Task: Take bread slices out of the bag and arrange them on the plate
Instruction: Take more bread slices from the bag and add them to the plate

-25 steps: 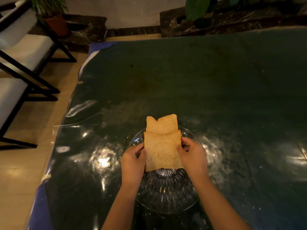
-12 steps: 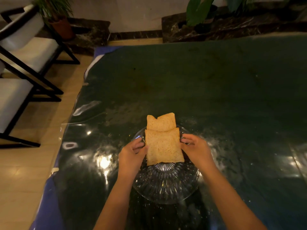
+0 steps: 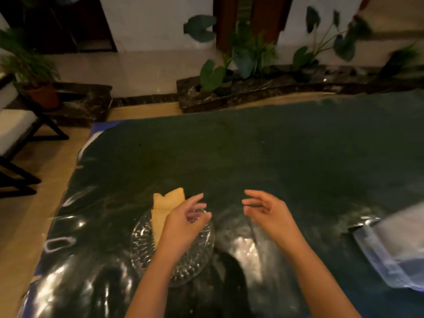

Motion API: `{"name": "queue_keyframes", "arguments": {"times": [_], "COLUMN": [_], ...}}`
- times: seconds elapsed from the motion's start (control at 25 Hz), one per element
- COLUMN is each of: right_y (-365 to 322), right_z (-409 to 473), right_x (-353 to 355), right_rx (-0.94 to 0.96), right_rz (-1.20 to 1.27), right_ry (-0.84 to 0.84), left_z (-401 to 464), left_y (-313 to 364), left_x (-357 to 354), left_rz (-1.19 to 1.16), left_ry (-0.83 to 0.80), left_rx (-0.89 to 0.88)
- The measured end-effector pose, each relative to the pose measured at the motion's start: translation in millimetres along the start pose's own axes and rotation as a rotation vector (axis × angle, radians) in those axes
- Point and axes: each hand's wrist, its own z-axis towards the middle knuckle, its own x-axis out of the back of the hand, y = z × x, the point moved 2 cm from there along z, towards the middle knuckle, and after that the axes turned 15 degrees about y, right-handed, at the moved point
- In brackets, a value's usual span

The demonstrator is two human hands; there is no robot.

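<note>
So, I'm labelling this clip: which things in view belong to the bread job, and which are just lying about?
Part of the job:
bread slices
glass plate
plastic bag
left hand, empty
right hand, empty

Just there:
potted plants
chair
table

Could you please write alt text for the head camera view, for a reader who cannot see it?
Two empty, open hands, left hand and right hand, hover over a dark table; bread slices lie on a glass plate beneath the left, and a blurred clear bag sits far right.
</note>
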Motion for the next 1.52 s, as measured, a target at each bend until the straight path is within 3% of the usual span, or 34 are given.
{"name": "queue_keyframes", "arguments": {"times": [0.16, 0.32, 0.52, 0.68, 1.16, 1.32, 1.52], "right_y": [-4, 12, 21, 31, 64, 71, 82], "right_z": [-11, -20, -22, -10, 77, 119, 170], "right_x": [104, 212, 344, 421, 480, 473, 459], "right_rx": [0.115, 0.215, 0.368, 0.377, 0.389, 0.544, 0.763], "right_rz": [0.029, 0.018, -0.091, -0.144, -0.297, -0.506, -0.703], "right_ry": [0.081, 0.055, -0.041, -0.052, -0.015, -0.191, -0.519], "left_z": [-39, -93, -166, -193, -159, -154, -137], "left_y": [64, 115, 167, 197, 220, 223, 226], "left_x": [-62, -141, -246, -303, -395, -432, -481], "left_rz": [0.044, 0.129, 0.127, 0.178, 0.245, 0.322, 0.653], "left_ry": [-0.084, -0.036, 0.035, 0.021, -0.065, -0.147, -0.209], "left_rx": [-0.172, -0.335, -0.388, -0.394, -0.522, -0.554, -0.707]}}
